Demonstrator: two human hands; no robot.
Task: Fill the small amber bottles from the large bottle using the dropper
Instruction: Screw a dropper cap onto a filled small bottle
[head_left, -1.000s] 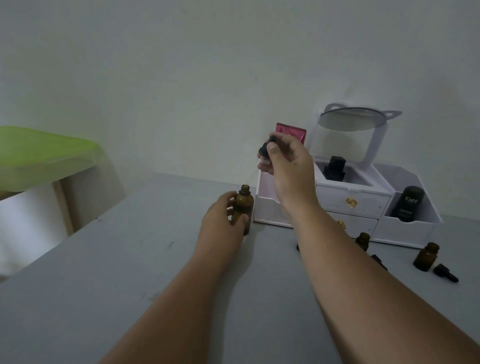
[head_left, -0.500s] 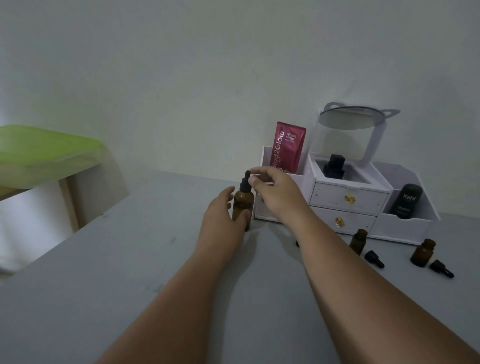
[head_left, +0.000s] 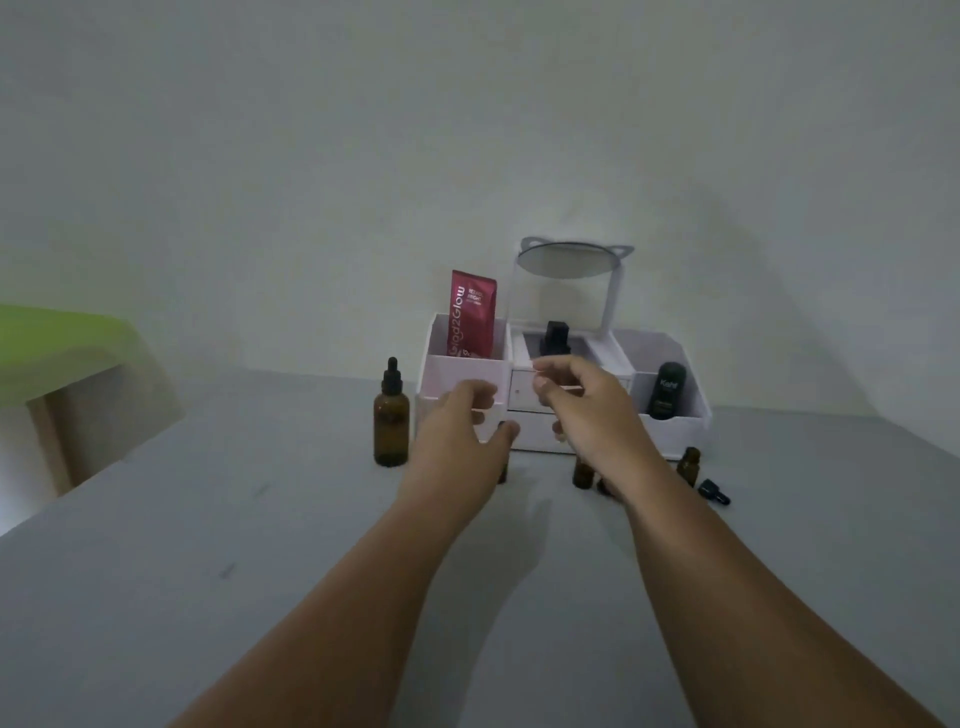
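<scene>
The large amber bottle stands upright on the grey table with its black dropper seated in the neck. My left hand hovers to its right, fingers loosely spread, holding nothing. My right hand hangs beside it, fingers loosely curled and empty. A small amber bottle stands partly hidden under my right wrist. Another small amber bottle stands further right, with a loose black cap lying next to it. A third small bottle shows only as a dark edge behind my left hand.
A white organiser with drawers and a tilting mirror sits against the wall, holding a red sachet, a black bottle and a dark tube. A green-topped stool stands at the left.
The dropper went down into the large bottle's neck. Both hands then let go and shifted right, and the bottle now stands alone at their left.
</scene>
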